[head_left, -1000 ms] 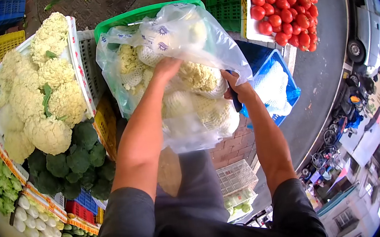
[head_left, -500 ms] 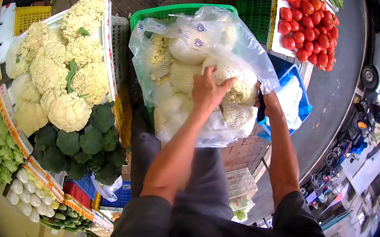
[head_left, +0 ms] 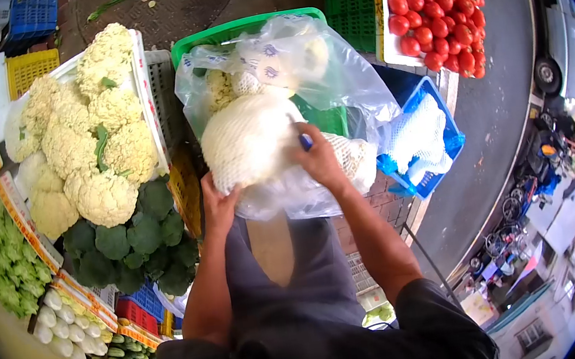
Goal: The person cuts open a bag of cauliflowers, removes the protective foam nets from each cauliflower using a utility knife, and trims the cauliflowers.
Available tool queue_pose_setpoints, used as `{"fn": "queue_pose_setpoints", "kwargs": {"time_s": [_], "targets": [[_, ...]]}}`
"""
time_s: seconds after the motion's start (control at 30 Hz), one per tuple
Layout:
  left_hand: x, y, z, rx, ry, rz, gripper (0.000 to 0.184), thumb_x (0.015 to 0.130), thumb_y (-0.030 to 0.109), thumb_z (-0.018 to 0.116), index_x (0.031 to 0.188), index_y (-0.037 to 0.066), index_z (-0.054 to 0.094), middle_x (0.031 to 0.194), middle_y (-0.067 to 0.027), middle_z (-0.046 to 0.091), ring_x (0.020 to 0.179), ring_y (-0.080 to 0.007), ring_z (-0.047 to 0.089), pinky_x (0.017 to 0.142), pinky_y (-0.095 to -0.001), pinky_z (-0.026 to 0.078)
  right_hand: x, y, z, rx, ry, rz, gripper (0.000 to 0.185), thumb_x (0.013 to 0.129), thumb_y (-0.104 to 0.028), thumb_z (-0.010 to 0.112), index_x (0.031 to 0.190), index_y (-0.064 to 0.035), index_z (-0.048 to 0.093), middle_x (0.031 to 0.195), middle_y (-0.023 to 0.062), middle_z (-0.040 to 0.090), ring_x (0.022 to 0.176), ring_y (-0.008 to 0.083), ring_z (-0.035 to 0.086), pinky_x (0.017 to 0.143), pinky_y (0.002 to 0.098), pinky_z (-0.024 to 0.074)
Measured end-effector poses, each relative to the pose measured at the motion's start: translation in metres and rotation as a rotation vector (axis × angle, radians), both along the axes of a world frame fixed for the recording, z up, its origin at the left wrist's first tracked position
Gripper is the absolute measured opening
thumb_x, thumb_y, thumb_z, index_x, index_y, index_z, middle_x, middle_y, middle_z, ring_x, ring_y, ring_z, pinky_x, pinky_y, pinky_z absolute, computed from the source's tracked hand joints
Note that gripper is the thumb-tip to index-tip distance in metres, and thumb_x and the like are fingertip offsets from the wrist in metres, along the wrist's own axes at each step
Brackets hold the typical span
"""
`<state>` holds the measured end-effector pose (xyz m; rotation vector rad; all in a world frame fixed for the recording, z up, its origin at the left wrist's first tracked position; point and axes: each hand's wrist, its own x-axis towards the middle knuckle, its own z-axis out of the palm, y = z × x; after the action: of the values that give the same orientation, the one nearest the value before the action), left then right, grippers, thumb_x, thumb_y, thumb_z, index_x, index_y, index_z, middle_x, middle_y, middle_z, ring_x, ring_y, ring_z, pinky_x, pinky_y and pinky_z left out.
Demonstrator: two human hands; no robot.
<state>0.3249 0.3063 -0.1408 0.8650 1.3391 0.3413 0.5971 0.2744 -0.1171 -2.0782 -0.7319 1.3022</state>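
Observation:
A large cauliflower wrapped in white foam netting (head_left: 250, 141) is lifted over the lined crate. My left hand (head_left: 218, 202) grips its lower left side, thumb on the netting. My right hand (head_left: 320, 162) is closed at its right side, around a small tool with a blue end (head_left: 306, 141); most of the tool is hidden and its kind unclear. Beneath lies a clear plastic bag (head_left: 356, 90) lining a green crate (head_left: 245, 26). More netted cauliflowers (head_left: 353, 156) sit inside the bag, partly covered by it.
At left, bare cauliflowers (head_left: 104, 196) are heaped on a white tray above broccoli (head_left: 139, 235). A blue basket (head_left: 450, 136) at right holds white foam netting (head_left: 416, 137). Tomatoes (head_left: 436, 14) fill a tray at upper right, beside a road (head_left: 502, 100).
A netted cauliflower has been raised from the bag. My left hand moved down and left onto its side; my right hand left the bag's right edge and came in to the cauliflower. The view shifted.

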Motion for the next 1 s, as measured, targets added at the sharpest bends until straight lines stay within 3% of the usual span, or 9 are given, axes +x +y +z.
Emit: {"fn": "queue_pose_setpoints", "kwargs": {"time_s": [0.03,0.33,0.43,0.47,0.57,0.7,0.83,0.87,1.0], "targets": [[-0.015,-0.006,-0.013,-0.027,0.071,-0.076,0.062,0.091,0.003,0.071,0.143,0.001,0.036,0.138,-0.0118,0.054,0.120,-0.0210,0.057,0.105,-0.0359,0.046,-0.013,0.001,-0.014,0.095,-0.285,0.170,0.055,0.086,-0.030,0.078,0.133,-0.0086,0.057,0.119,0.0139,0.064,0.100,0.0316,0.069,0.081,0.0425,0.0568],[-0.049,0.015,-0.030,-0.313,-0.208,-0.213,0.063,0.091,0.011,0.078,0.144,-0.003,0.045,0.135,-0.0140,0.062,0.111,-0.0178,0.066,0.094,-0.0322,0.054,-0.043,0.006,0.005,0.046,-0.307,0.173,0.050,0.083,-0.026,0.080,0.128,-0.0122,0.062,0.129,0.0126,0.061,0.101,0.0365,0.068,0.084,0.0438,0.0558],[-0.050,0.056,-0.025,-0.340,0.024,-0.400,0.063,0.088,0.013,0.082,0.141,-0.003,0.052,0.125,-0.0123,0.070,0.102,-0.0161,0.070,0.089,-0.0298,0.055,-0.033,0.008,0.002,0.116,-0.313,0.187,0.044,0.085,-0.024,0.078,0.125,-0.0106,0.065,0.128,0.0142,0.063,0.105,0.0369,0.067,0.089,0.0426,0.0546],[-0.041,0.069,-0.013,-0.208,0.061,-0.423,0.063,0.087,0.032,0.083,0.133,-0.004,0.059,0.110,-0.0150,0.075,0.097,-0.0227,0.073,0.087,-0.0331,0.056,-0.032,0.010,0.002,0.133,-0.319,0.205,0.042,0.085,-0.024,0.077,0.123,-0.0100,0.066,0.128,0.0149,0.064,0.107,0.0370,0.067,0.091,0.0423,0.0541],[-0.027,0.104,-0.004,-0.212,0.300,-0.787,0.069,0.088,0.051,0.077,0.126,-0.005,0.064,0.115,-0.0173,0.073,0.104,-0.0250,0.071,0.091,-0.0370,0.054,-0.021,0.022,0.004,0.024,-0.229,0.257,0.038,0.087,-0.024,0.075,0.121,-0.0079,0.068,0.125,0.0170,0.066,0.108,0.0371,0.067,0.092,0.0430,0.0533],[-0.030,0.118,-0.004,-0.102,0.457,-0.858,0.092,0.080,0.072,0.071,0.129,-0.005,0.062,0.106,-0.0258,0.073,0.103,-0.0376,0.071,0.089,-0.0435,0.053,0.003,0.027,0.000,-0.017,-0.203,0.235,0.036,0.089,-0.022,0.074,0.122,-0.0068,0.069,0.121,0.0194,0.067,0.103,0.0375,0.068,0.090,0.0412,0.0530],[-0.021,0.116,-0.021,0.301,0.335,-0.514,0.079,0.085,0.053,0.078,0.137,-0.003,0.056,0.120,-0.0274,0.068,0.111,-0.0363,0.067,0.091,-0.0423,0.053,0.060,0.040,-0.024,0.023,-0.499,0.426,0.046,0.088,-0.028,0.075,0.126,-0.0043,0.066,0.105,0.0244,0.070,0.090,0.0435,0.069,0.079,0.0487,0.0539],[-0.003,0.122,-0.007,0.346,0.328,-0.474,0.065,0.087,0.038,0.080,0.133,-0.003,0.060,0.119,-0.0261,0.069,0.111,-0.0373,0.067,0.092,-0.0424,0.053,0.080,0.046,-0.037,0.071,-0.626,0.427,0.048,0.088,-0.029,0.075,0.127,-0.0033,0.065,0.101,0.0252,0.070,0.087,0.0449,0.068,0.076,0.0508,0.0532],[0.068,0.146,0.001,0.565,0.238,-0.490,0.047,0.087,0.029,0.077,0.121,-0.002,0.068,0.113,-0.0246,0.070,0.107,-0.0406,0.066,0.093,-0.0436,0.052,0.125,0.109,-0.035,0.138,-0.812,0.354,0.047,0.090,-0.034,0.071,0.122,0.0000,0.065,0.093,0.0266,0.070,0.083,0.0464,0.067,0.074,0.0526,0.0527]]}}
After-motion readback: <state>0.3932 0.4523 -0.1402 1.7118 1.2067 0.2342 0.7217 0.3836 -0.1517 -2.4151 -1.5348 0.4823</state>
